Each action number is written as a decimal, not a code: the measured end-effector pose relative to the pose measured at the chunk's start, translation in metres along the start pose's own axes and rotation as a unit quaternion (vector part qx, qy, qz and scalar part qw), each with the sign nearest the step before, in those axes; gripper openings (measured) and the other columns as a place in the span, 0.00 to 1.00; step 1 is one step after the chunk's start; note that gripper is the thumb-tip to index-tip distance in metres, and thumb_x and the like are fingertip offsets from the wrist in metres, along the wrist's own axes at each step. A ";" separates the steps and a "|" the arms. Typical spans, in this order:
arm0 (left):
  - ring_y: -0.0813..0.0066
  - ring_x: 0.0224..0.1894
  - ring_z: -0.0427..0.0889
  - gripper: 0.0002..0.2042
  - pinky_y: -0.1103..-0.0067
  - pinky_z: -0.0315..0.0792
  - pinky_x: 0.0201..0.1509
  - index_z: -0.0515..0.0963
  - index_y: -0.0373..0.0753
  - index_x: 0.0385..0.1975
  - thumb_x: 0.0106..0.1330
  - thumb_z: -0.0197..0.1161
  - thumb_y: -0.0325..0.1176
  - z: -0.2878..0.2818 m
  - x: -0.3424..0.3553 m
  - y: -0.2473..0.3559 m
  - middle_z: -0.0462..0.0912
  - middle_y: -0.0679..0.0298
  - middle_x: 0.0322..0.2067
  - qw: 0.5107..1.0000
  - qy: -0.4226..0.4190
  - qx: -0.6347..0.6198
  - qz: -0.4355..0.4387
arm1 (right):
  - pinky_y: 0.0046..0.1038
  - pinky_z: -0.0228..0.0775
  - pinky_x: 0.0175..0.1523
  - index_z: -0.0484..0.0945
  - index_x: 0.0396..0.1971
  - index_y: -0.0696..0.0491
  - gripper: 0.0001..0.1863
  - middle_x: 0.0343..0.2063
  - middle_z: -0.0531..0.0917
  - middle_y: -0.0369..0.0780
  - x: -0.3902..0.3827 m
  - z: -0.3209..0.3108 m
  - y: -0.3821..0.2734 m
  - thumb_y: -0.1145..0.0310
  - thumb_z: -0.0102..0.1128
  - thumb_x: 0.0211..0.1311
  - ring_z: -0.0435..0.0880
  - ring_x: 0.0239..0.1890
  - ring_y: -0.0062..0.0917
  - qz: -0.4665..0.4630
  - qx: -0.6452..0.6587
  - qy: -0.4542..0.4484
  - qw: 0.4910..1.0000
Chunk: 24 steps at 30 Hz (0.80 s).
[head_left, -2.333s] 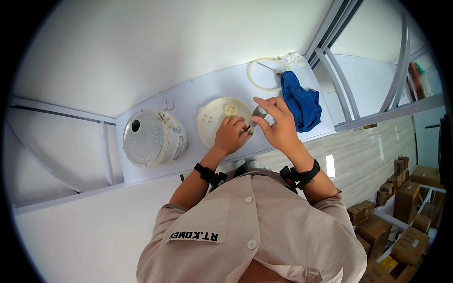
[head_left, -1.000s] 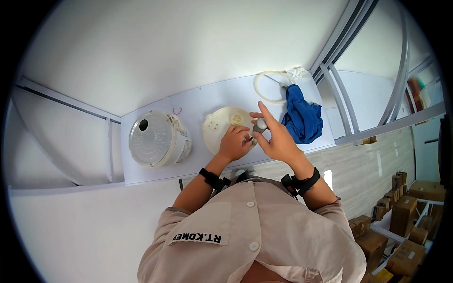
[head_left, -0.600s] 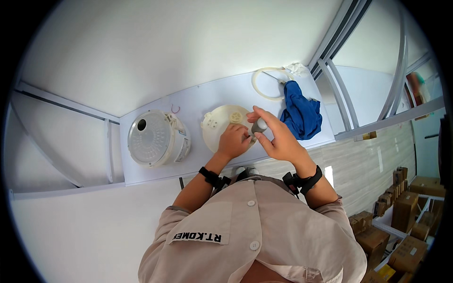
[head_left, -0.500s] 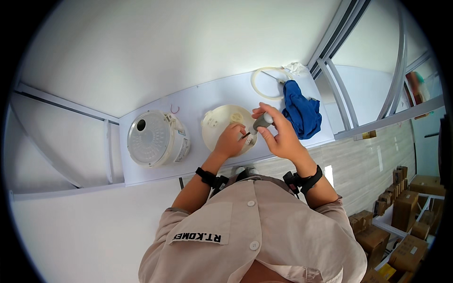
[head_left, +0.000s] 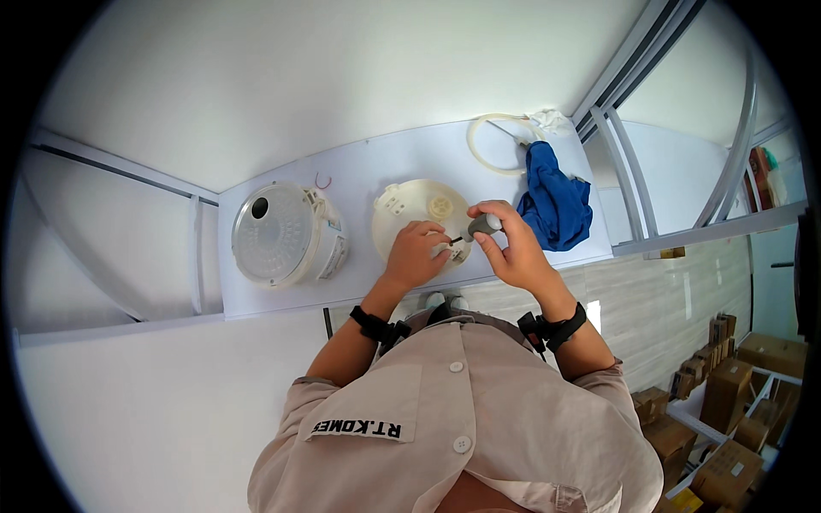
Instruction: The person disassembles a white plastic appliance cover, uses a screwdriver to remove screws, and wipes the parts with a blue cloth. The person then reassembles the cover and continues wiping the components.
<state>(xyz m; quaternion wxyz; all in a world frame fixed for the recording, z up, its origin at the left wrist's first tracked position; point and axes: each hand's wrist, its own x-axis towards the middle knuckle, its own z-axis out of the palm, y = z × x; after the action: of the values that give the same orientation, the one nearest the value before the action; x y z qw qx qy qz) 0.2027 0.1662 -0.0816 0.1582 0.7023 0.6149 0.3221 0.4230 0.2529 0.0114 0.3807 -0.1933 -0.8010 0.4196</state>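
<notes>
My right hand [head_left: 517, 255] grips a grey-handled screwdriver [head_left: 481, 226], tilted toward the left with its dark shaft beside my left fingertips. My left hand [head_left: 415, 255] has its fingers curled over the lower part of a round cream plastic plate [head_left: 389, 224], at a small part I cannot make out. A small cream wheel-like piece [head_left: 440, 207] lies on the plate, above my hands, and a socket-like moulding [head_left: 395, 203] shows at its upper left.
A white cylindrical appliance [head_left: 274, 238] with a metal top stands left on the white table [head_left: 333, 150], near a thin red wire [head_left: 322, 184]. Blue cloth [head_left: 554, 205], a clear tube loop [head_left: 476, 150] and white cloth [head_left: 552, 120] lie right. Cardboard boxes [head_left: 727, 393] stand on the lower right.
The screwdriver has gone from nearly upright to a more sideways tilt, its cap now pointing right, with my right fingers lower around it. The view has also shifted slightly.
</notes>
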 end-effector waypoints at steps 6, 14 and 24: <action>0.62 0.50 0.81 0.12 0.66 0.74 0.56 0.89 0.45 0.40 0.56 0.76 0.38 0.015 0.001 -0.002 0.85 0.68 0.45 0.999 -0.007 0.040 -0.001 | 0.36 0.75 0.58 0.71 0.60 0.55 0.22 0.50 0.81 0.48 -0.001 0.001 0.002 0.79 0.63 0.67 0.83 0.52 0.45 0.009 -0.001 0.005 1.000; 0.65 0.52 0.79 0.14 0.66 0.70 0.58 0.91 0.49 0.41 0.52 0.79 0.38 0.025 -0.003 -0.024 0.83 0.71 0.45 0.999 -0.024 -0.045 -0.018 | 0.36 0.76 0.57 0.71 0.59 0.55 0.22 0.51 0.81 0.48 -0.003 0.000 0.005 0.79 0.62 0.66 0.83 0.52 0.45 0.009 0.002 0.002 1.000; 0.62 0.51 0.80 0.17 0.66 0.74 0.56 0.91 0.46 0.40 0.48 0.83 0.38 0.017 0.004 -0.029 0.84 0.68 0.45 0.997 -0.059 -0.040 0.008 | 0.36 0.77 0.53 0.71 0.59 0.55 0.22 0.50 0.82 0.48 0.002 0.000 0.002 0.78 0.64 0.66 0.84 0.49 0.47 0.000 -0.007 -0.008 1.000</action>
<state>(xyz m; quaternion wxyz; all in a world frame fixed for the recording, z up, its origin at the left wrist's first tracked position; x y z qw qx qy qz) 0.1914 0.1785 -0.1108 0.2199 0.7180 0.5853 0.3057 0.4219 0.2554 0.0113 0.3728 -0.1920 -0.8072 0.4155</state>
